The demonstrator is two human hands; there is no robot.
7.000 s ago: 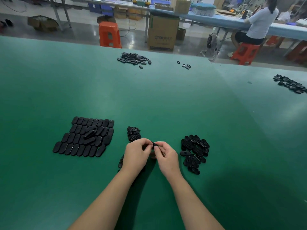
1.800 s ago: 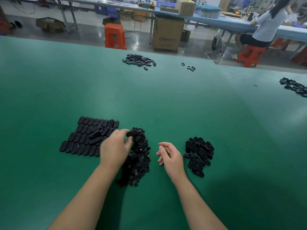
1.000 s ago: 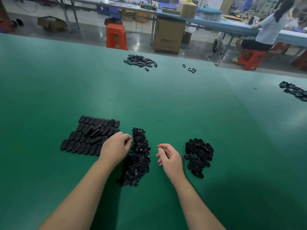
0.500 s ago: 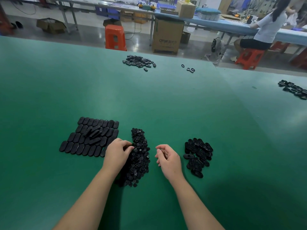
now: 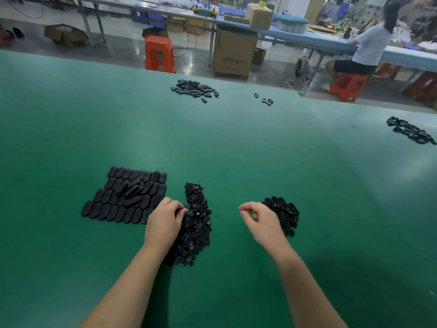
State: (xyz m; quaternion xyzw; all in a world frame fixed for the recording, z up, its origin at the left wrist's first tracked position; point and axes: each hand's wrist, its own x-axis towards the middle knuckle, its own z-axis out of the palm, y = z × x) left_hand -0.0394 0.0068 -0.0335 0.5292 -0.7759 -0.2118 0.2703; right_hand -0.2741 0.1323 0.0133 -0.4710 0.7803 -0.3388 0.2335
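Observation:
On the green table [image 5: 236, 150], my left hand [image 5: 163, 223] lies at the left edge of a long heap of small black parts [image 5: 198, 223]. Its curled fingertips pinch into the heap. My right hand [image 5: 262, 221] hovers with loosely curled fingers and holds nothing. It is beside a pile of black oval rings [image 5: 287, 215], which it partly covers. To the left, flat black oval pieces [image 5: 127, 197] lie in neat rows, with a few loose ones on top.
Another pile of black parts [image 5: 194, 88] and a few loose rings [image 5: 266, 100] lie near the far edge. More parts [image 5: 411, 132] sit far right. Beyond the table stand an orange stool [image 5: 159, 54], a cardboard box [image 5: 233, 54] and a seated person [image 5: 369, 48].
My right hand has moved right, from the gap between the piles to the ring pile. My left hand stays at the small-parts heap, where it went after leaving the oval rows.

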